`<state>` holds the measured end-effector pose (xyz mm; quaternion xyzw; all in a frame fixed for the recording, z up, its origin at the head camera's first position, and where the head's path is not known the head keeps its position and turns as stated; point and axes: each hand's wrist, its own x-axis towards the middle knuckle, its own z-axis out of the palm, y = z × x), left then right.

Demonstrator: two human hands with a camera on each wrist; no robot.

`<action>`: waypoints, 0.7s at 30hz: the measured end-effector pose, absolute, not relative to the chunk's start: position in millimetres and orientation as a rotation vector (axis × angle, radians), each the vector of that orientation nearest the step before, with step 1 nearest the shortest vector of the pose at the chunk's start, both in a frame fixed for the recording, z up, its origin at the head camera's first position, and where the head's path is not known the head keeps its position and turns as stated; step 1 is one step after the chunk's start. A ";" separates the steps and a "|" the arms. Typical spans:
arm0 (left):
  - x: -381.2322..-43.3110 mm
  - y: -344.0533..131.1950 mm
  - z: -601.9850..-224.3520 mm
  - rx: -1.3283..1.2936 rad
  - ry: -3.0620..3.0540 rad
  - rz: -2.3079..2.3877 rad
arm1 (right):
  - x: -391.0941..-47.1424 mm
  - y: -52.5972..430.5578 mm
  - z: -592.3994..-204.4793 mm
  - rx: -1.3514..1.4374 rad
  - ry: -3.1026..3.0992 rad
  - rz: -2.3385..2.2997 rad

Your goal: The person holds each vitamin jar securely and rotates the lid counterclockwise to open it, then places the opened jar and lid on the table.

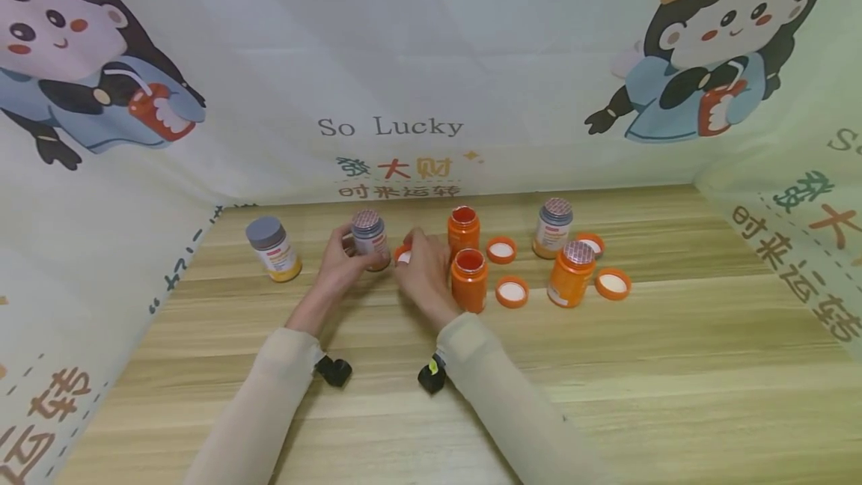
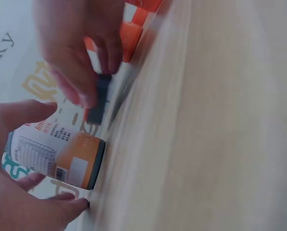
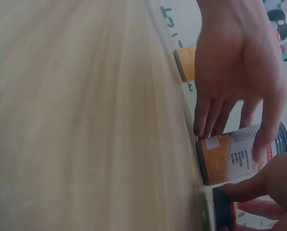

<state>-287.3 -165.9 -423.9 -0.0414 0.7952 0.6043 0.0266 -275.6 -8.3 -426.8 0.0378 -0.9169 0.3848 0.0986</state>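
Note:
In the head view my left hand (image 1: 340,264) holds a grey-topped supplement jar (image 1: 369,238) with patterned foil over its mouth. The jar stands upright; its label and orange base (image 2: 83,159) show in the left wrist view, between thumb and fingers. Just to its right, my right hand (image 1: 426,268) pinches a screw cap (image 1: 403,254), white inside with an orange rim. From the left wrist view this cap (image 2: 102,101) is dark grey outside and sits low, close to the tabletop. The right hand's fingers cover part of it.
A grey-capped jar (image 1: 272,249) stands at the left. Right of my hands are two open orange jars (image 1: 469,283), a grey foil-sealed jar (image 1: 554,229) and an orange foil-sealed jar (image 1: 571,275). Several orange-rimmed caps (image 1: 512,292) lie upturned beside them. A printed cloth (image 1: 390,81) hangs behind.

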 end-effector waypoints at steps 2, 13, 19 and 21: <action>-281.4 -168.5 -422.2 -0.158 2.457 1.865 | -276.3 -6.8 -428.7 0.120 -2.760 1.111; -247.4 -176.0 -399.9 -0.184 2.561 1.814 | -272.0 -9.5 -423.2 0.034 -2.872 1.133; -232.6 -176.4 -387.2 -0.144 2.844 1.914 | -267.3 -14.0 -413.3 0.102 -2.919 0.973; -231.7 -179.3 -384.9 -0.133 2.996 1.957 | -263.0 -15.2 -406.5 0.130 -2.925 0.967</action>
